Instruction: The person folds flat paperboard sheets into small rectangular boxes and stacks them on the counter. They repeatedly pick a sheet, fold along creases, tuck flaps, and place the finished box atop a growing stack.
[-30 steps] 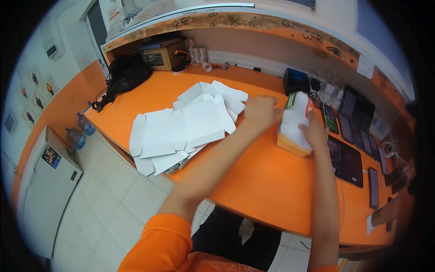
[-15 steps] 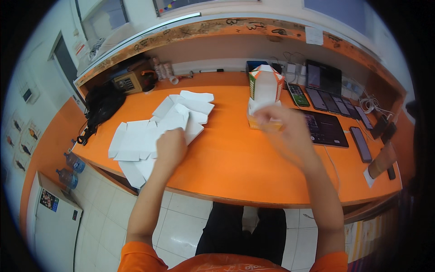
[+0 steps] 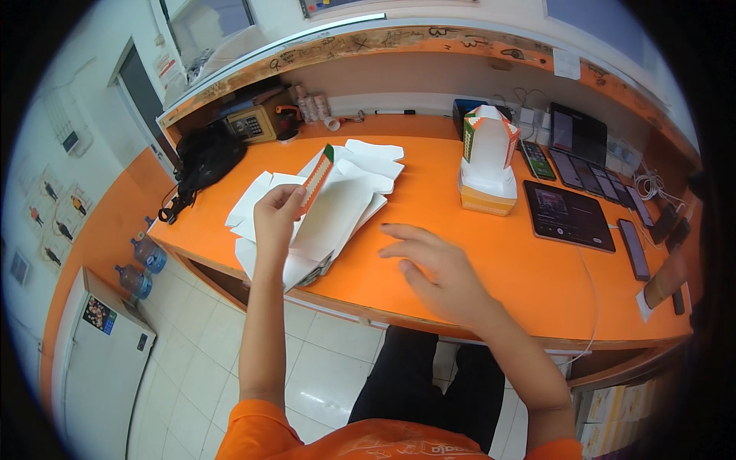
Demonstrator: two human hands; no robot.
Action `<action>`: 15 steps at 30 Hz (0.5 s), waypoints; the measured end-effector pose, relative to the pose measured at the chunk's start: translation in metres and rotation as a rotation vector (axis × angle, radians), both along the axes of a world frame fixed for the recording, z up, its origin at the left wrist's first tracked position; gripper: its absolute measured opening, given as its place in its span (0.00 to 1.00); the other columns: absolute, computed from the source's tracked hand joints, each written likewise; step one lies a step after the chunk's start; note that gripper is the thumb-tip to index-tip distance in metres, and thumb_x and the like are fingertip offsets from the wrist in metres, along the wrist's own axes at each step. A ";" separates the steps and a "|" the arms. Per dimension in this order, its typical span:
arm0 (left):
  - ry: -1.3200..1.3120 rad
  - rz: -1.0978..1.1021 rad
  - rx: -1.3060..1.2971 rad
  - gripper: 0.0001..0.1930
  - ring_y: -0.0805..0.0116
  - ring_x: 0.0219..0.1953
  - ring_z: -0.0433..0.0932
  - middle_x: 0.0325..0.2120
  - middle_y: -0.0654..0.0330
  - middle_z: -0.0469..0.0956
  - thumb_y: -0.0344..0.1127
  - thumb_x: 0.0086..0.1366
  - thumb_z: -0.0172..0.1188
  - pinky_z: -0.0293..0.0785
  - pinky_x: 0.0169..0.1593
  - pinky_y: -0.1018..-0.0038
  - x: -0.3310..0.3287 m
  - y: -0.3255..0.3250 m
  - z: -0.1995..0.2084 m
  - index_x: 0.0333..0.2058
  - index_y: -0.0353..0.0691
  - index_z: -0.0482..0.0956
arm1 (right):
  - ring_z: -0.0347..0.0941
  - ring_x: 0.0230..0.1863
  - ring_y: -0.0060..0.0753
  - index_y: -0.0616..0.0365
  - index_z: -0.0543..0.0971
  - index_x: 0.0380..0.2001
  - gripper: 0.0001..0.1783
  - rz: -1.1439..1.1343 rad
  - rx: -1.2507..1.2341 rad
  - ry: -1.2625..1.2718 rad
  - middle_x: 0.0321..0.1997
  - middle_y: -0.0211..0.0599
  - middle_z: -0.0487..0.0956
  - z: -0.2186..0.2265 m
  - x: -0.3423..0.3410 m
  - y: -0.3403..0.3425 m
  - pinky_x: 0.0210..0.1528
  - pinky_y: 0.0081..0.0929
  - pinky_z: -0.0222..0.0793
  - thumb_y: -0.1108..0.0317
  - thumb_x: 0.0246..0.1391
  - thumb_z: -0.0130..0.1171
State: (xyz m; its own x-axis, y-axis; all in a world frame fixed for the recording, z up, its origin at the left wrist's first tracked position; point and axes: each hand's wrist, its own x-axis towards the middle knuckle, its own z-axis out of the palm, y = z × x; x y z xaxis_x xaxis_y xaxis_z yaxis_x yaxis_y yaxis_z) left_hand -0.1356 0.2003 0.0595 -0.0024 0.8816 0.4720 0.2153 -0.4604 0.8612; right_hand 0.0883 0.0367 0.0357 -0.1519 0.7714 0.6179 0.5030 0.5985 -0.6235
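Observation:
At the left of the orange desk (image 3: pixel 368 291), my left hand (image 3: pixel 276 218) pinches the edge of a cardboard box blank (image 3: pixel 337 211). Its white inner side faces up, and one raised flap shows an orange and green print. Beneath it, partly covered, lie more white box blanks (image 3: pixel 374 159) in a loose pile. My right hand (image 3: pixel 441 276) hovers over the desk to the right of the blank, fingers apart, holding nothing. Farther right stand folded boxes (image 3: pixel 487 195), one set upright on top of another, white inside with orange and green outer sides.
Beyond the boxes on the right lie a tablet (image 3: pixel 569 215), several phones (image 3: pixel 588 176), a dark laptop-like device (image 3: pixel 579 134) and white cables (image 3: pixel 648 184). A black bag (image 3: pixel 211 161), a small safe (image 3: pixel 253 124) and cup stacks (image 3: pixel 310 105) occupy the far left. A raised shelf edge (image 3: pixel 429 36) borders the back.
My left hand has lifted one blank's edge, showing its printed flap. My right hand has moved away from the folded boxes toward the blank. The whole view has shifted left.

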 end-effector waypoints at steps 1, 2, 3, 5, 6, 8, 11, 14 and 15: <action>0.049 0.050 0.114 0.10 0.72 0.27 0.76 0.27 0.58 0.80 0.34 0.64 0.61 0.74 0.33 0.73 0.003 -0.006 0.000 0.34 0.31 0.81 | 0.69 0.61 0.37 0.59 0.76 0.50 0.15 0.033 0.017 0.019 0.57 0.42 0.75 0.002 -0.011 0.005 0.60 0.32 0.67 0.70 0.61 0.53; 0.265 0.256 0.447 0.06 0.66 0.31 0.79 0.33 0.53 0.81 0.28 0.61 0.62 0.74 0.35 0.72 0.005 -0.015 -0.002 0.36 0.32 0.81 | 0.67 0.65 0.37 0.58 0.75 0.53 0.17 0.049 0.034 0.049 0.60 0.43 0.73 0.004 -0.022 0.009 0.62 0.32 0.65 0.70 0.61 0.53; 0.312 0.279 0.723 0.07 0.63 0.34 0.79 0.35 0.51 0.81 0.25 0.59 0.63 0.75 0.36 0.71 0.007 -0.029 -0.006 0.36 0.33 0.80 | 0.66 0.65 0.37 0.58 0.73 0.54 0.18 0.165 -0.091 0.383 0.60 0.43 0.72 0.007 -0.031 0.012 0.62 0.33 0.65 0.70 0.61 0.53; 0.451 0.245 1.088 0.11 0.55 0.40 0.81 0.38 0.49 0.81 0.19 0.53 0.65 0.77 0.39 0.69 0.014 -0.064 -0.021 0.37 0.35 0.80 | 0.66 0.65 0.38 0.59 0.70 0.58 0.21 0.351 -0.353 1.044 0.62 0.43 0.71 0.013 -0.040 0.016 0.63 0.33 0.64 0.71 0.61 0.52; 0.423 0.041 1.131 0.11 0.52 0.41 0.81 0.38 0.48 0.81 0.20 0.52 0.66 0.79 0.40 0.65 0.018 -0.081 -0.030 0.35 0.35 0.80 | 0.67 0.62 0.35 0.60 0.70 0.56 0.20 0.375 -0.285 1.164 0.59 0.43 0.72 0.015 -0.036 0.013 0.61 0.32 0.64 0.69 0.61 0.52; 0.456 -0.221 1.179 0.11 0.50 0.41 0.82 0.36 0.50 0.80 0.24 0.50 0.71 0.80 0.43 0.62 0.031 -0.107 -0.046 0.33 0.33 0.81 | 0.70 0.55 0.30 0.63 0.71 0.53 0.18 0.436 -0.187 1.349 0.52 0.42 0.74 0.014 -0.018 -0.001 0.59 0.29 0.65 0.67 0.62 0.54; 0.437 -0.585 0.766 0.22 0.45 0.54 0.74 0.47 0.47 0.75 0.28 0.48 0.72 0.72 0.55 0.56 0.055 -0.130 -0.056 0.43 0.31 0.77 | 0.70 0.54 0.28 0.63 0.71 0.53 0.20 -0.261 -0.292 0.931 0.52 0.42 0.74 -0.001 0.002 -0.035 0.58 0.27 0.64 0.62 0.63 0.55; 0.357 -0.572 0.432 0.35 0.43 0.60 0.66 0.55 0.45 0.67 0.31 0.46 0.73 0.66 0.59 0.54 0.088 -0.161 -0.062 0.54 0.33 0.70 | 0.70 0.56 0.29 0.64 0.71 0.56 0.23 -0.378 -0.043 0.703 0.52 0.42 0.75 -0.017 0.000 -0.059 0.59 0.27 0.63 0.59 0.66 0.51; 0.365 -0.555 0.438 0.37 0.43 0.60 0.66 0.56 0.44 0.65 0.32 0.46 0.73 0.66 0.59 0.55 0.099 -0.168 -0.064 0.56 0.34 0.68 | 0.70 0.56 0.29 0.64 0.71 0.57 0.23 -0.404 0.011 0.636 0.52 0.43 0.76 -0.020 -0.001 -0.065 0.59 0.27 0.63 0.59 0.66 0.50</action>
